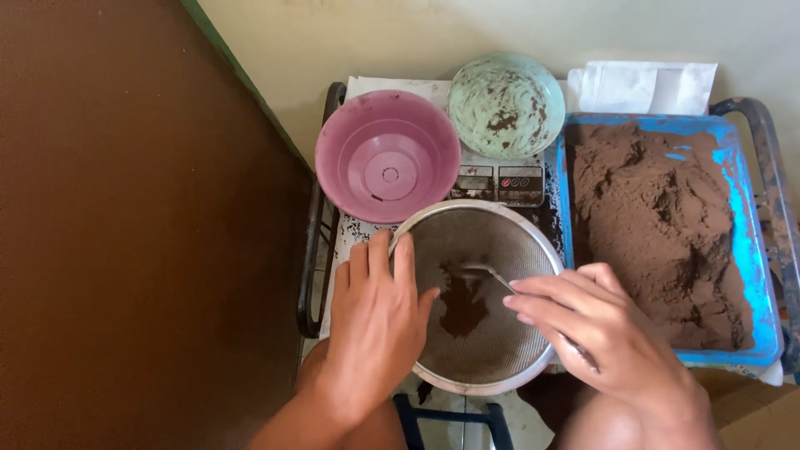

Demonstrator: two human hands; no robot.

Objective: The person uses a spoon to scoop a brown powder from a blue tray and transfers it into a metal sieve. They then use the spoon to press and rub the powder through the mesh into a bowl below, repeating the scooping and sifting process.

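Left hand (375,321) grips the round sieve (479,296) rim; right hand (596,329) pinches a spoon (487,273), stirring brown powder (461,307). I'd keep strokes light, sieve level.

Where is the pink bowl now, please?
In the head view, the pink bowl stands upper left, beside the green bowl, just behind the sieve and the left hand.
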